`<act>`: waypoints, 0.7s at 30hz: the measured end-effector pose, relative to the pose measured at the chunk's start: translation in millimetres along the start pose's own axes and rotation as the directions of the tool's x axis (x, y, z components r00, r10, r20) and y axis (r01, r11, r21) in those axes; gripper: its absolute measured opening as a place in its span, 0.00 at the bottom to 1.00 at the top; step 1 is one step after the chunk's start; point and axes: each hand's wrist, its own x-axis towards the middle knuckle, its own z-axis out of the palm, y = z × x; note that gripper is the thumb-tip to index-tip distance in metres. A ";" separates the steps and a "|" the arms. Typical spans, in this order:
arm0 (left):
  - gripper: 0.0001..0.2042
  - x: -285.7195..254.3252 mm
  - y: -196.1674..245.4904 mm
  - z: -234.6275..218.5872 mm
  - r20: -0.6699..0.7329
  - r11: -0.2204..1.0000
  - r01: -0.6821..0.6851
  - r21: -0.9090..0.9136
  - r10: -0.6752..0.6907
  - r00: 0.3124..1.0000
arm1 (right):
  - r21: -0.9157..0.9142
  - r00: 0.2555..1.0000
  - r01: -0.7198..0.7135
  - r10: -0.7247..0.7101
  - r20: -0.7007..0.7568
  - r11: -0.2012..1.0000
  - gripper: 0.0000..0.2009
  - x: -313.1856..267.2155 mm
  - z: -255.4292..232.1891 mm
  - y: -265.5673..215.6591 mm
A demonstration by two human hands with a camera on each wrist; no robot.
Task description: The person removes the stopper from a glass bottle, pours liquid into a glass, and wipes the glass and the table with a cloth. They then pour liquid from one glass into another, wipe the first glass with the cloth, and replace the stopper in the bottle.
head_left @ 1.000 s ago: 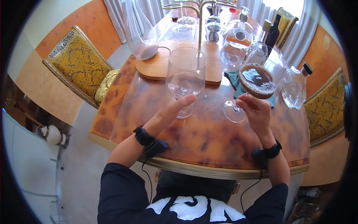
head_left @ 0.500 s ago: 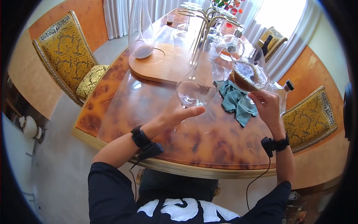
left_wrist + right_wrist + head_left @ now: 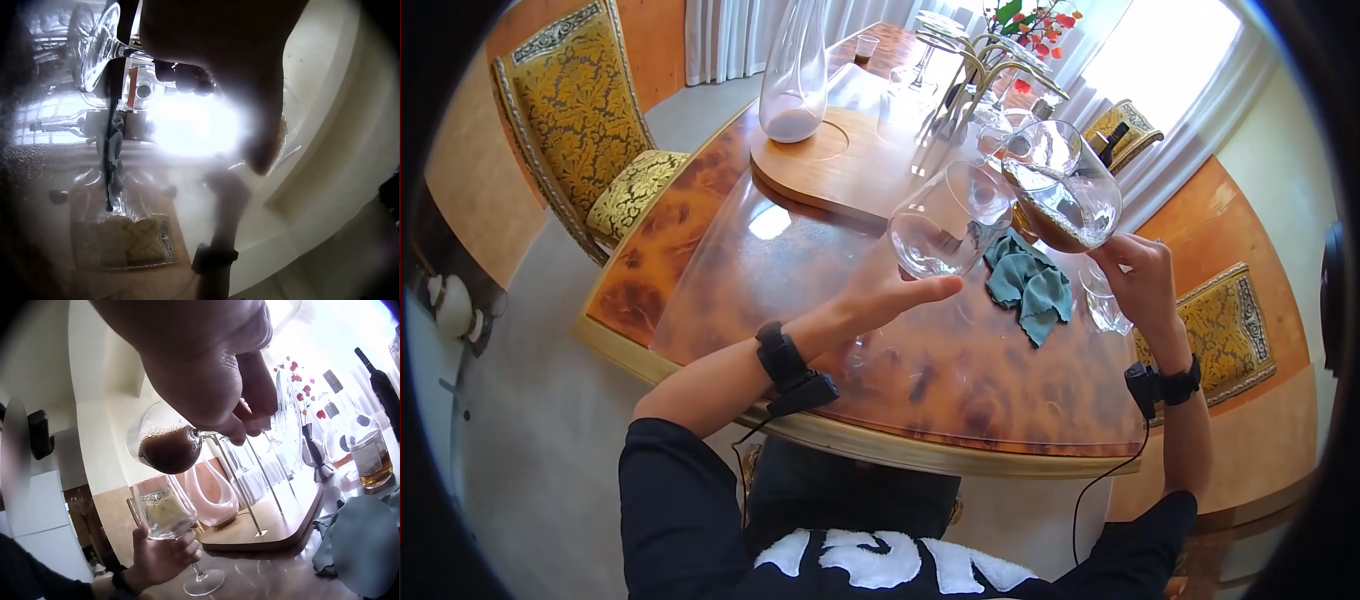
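Observation:
My left hand (image 3: 890,305) holds a wine glass (image 3: 945,235) low on its bowl; the glass leans right, with no drink showing in it. In the right wrist view, the left hand's fingers (image 3: 186,547) curl round the bowl's base, and the glass's foot (image 3: 203,582) hangs below. My right hand (image 3: 1142,280) pinches the stem of a second wine glass (image 3: 1095,190). That glass is tipped left, its rim close by the first glass's rim. Brown, frothy liquid (image 3: 167,449) lies along its lower side. In the left wrist view, the first glass's foot (image 3: 100,53) shows beside my hand.
A teal cloth (image 3: 1035,285) lies crumpled on the table below the right-hand glass. Behind the hands is a wooden board (image 3: 855,185) bearing a tall decanter (image 3: 792,115) and a brass glass rack (image 3: 972,75). Bottles (image 3: 370,453) stand beyond the cloth. A faceted glass bottle (image 3: 1105,305) sits right.
The right hand has raised its glass and tipped it left toward the other glass. The left-hand glass has gone from upright to leaning right. The head view has turned right.

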 end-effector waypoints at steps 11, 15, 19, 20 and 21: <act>0.35 0.0 4.2 1.1 0.006 0.996 0.030 -0.079 -0.030 1.000 | -0.173 0.993 0.114 -0.105 0.061 0.978 0.07 18.6 -27.2 -3.4; 0.37 4.3 6.7 -0.6 0.042 0.999 -0.038 -0.037 0.040 0.998 | -0.212 0.989 0.136 -0.122 0.079 0.968 0.06 22.5 -34.1 -4.4; 0.38 5.7 12.4 0.5 0.030 0.992 -0.125 -0.009 0.126 0.992 | -0.256 0.983 0.177 -0.157 0.095 0.950 0.06 28.1 -42.4 -7.4; 0.38 6.0 12.6 0.7 0.043 0.990 -0.121 -0.071 0.125 0.991 | -0.256 0.983 0.176 -0.157 0.094 0.950 0.06 29.3 -43.6 -7.3; 0.38 6.0 12.2 0.4 0.044 0.990 -0.121 -0.071 0.125 0.991 | -0.267 0.979 0.200 -0.183 0.087 0.943 0.06 30.4 -44.8 -6.7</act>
